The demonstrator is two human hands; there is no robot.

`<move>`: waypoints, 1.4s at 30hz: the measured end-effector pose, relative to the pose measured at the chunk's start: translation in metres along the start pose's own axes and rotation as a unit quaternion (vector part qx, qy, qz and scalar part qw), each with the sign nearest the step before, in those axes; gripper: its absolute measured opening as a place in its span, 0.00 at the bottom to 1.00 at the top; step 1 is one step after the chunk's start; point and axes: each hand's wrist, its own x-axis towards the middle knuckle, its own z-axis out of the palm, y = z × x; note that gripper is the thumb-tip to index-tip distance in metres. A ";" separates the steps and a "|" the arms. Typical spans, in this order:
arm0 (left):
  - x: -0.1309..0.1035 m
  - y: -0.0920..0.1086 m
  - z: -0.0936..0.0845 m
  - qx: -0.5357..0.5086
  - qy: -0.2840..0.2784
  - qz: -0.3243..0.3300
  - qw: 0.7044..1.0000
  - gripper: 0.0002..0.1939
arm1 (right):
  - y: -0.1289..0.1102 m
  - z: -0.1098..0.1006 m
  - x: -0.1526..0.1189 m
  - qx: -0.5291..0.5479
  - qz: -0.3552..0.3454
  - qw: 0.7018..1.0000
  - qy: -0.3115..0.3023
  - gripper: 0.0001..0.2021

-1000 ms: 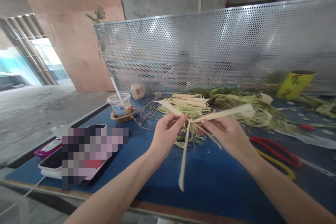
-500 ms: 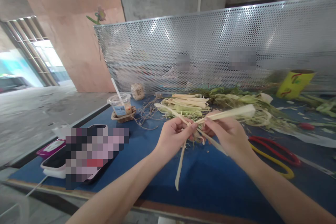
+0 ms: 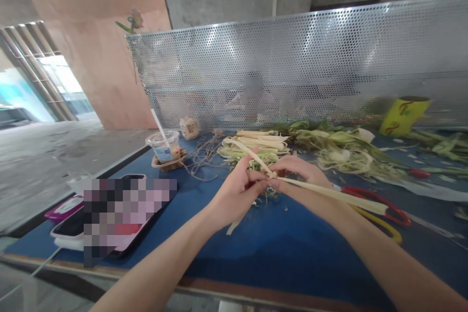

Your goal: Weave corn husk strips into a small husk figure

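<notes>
Pale corn husk strips (image 3: pixel 340 197) meet in a small knot-like bunch between my fingertips. My left hand (image 3: pixel 237 185) pinches the bunch from the left with its index finger raised. From the other side, my right hand (image 3: pixel 302 169) closes its fingertips on the same bunch. One long strip runs right across my right forearm, another points up and left, and a third hangs below my left hand. Beyond my hands lies a stack of cut corn husks (image 3: pixel 263 142). Scissors (image 3: pixel 397 212) with red and yellow handles lie partly behind my right forearm.
A lidded cup with a straw (image 3: pixel 164 148) stands in a cardboard holder beside tangled twine (image 3: pixel 204 153). Phones and a tablet-like device, partly blurred, lie at the left. Green husks (image 3: pixel 329 139) and a yellow tube (image 3: pixel 404 116) are along the perforated metal screen (image 3: pixel 226 58).
My hands have come closer together around the bunch. The long strip on the right has swung down across my right forearm. My left index finger has lifted.
</notes>
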 end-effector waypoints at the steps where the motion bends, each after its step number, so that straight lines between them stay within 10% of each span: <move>1: 0.000 0.000 0.000 0.000 -0.003 -0.009 1.000 0.36 | 0.000 0.000 0.000 -0.032 -0.022 0.999 0.002 0.07; 16: 0.001 -0.009 0.003 0.004 0.015 -0.033 0.999 0.28 | 0.005 0.007 -0.001 -0.026 0.074 0.995 0.067 0.08; 26: 0.006 -0.013 0.000 -0.062 0.084 -0.005 0.995 0.16 | 0.012 -0.009 0.005 0.000 0.065 0.997 0.041 0.15; 32: 0.007 -0.014 0.000 -0.138 0.009 -0.065 0.988 0.18 | 0.006 0.001 0.001 0.109 0.105 0.988 -0.033 0.10; 42: 0.008 -0.013 -0.001 -0.016 0.015 -0.021 1.000 0.09 | 0.010 0.003 0.003 0.101 0.136 0.983 -0.065 0.11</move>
